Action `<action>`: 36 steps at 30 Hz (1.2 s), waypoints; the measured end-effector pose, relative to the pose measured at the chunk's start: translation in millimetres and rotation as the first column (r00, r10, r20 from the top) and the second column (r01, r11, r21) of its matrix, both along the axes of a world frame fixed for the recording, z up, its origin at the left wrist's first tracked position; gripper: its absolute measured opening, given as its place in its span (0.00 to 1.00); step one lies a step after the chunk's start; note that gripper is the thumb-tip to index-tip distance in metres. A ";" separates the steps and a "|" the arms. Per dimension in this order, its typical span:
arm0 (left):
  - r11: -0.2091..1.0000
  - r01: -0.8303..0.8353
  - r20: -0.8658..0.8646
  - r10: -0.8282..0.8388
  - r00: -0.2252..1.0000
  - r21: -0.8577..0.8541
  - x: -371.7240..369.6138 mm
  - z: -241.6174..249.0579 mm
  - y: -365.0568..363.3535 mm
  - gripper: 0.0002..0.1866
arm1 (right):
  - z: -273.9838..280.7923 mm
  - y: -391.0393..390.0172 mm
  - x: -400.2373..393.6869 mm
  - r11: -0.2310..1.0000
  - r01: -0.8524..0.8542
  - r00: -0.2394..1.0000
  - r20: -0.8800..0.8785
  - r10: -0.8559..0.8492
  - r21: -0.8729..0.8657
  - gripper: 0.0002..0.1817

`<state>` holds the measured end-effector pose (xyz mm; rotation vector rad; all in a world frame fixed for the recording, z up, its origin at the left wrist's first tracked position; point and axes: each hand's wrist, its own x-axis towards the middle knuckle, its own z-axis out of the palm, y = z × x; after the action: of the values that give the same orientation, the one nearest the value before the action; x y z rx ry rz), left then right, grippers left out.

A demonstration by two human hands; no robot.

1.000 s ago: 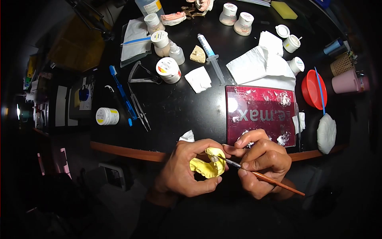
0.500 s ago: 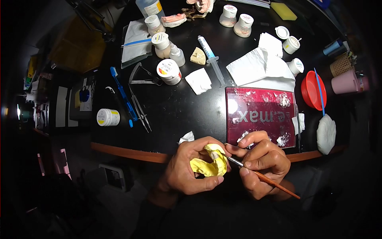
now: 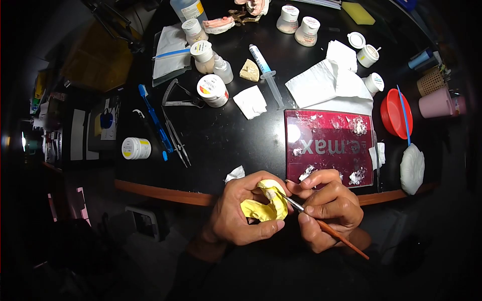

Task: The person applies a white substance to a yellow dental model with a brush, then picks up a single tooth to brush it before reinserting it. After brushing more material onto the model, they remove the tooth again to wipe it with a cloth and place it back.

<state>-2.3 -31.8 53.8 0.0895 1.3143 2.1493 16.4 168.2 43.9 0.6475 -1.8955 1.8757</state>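
My left hand (image 3: 238,210) is wrapped round a yellow dental model (image 3: 266,210), shaped like a horseshoe arch with a whitish tooth in it. Between the thumb and fingers of my right hand (image 3: 329,208) is a fine brush (image 3: 336,233) with a reddish wooden handle and a metal ferrule. Its tip meets the upper right side of the model, near the whitish tooth; the exact contact is too small to make out. Just beyond my right hand lies a dark red e.max mixing slab (image 3: 326,133) with smears of white paste on it.
Behind the slab lie crumpled white tissues (image 3: 321,85), with a red bowl (image 3: 394,118) to the right. A syringe (image 3: 266,75), a white jar (image 3: 213,91), tweezers (image 3: 176,140) and a blue toothbrush (image 3: 156,123) lie further left. The table's wooden edge (image 3: 160,192) runs in front.
The brush and my right hand have shifted slightly left, and the handle now slopes more steeply. My left hand and the model have barely moved.
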 end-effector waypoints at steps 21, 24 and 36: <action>0.940 -0.328 -0.410 0.264 0.873 -0.093 16.4 -21.2 18.8 0.24 | 7.1 4.9 5.9 0.999 0.014 1.000 0.008 -0.014 0.037 0.11; 0.907 -0.419 -0.509 0.349 0.787 -0.027 17.9 -32.0 28.2 0.26 | 12.8 0.2 8.7 0.998 0.013 1.000 0.011 -0.014 0.064 0.12; 0.793 -0.609 -0.714 0.419 0.560 -0.012 16.1 -44.2 35.3 0.29 | 11.9 -21.1 11.0 1.000 0.026 0.999 -0.044 -0.026 0.017 0.11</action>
<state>13.8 3.5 9.5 0.4879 2.2986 2.5129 27.4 147.1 55.8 0.6607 -1.8859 1.8165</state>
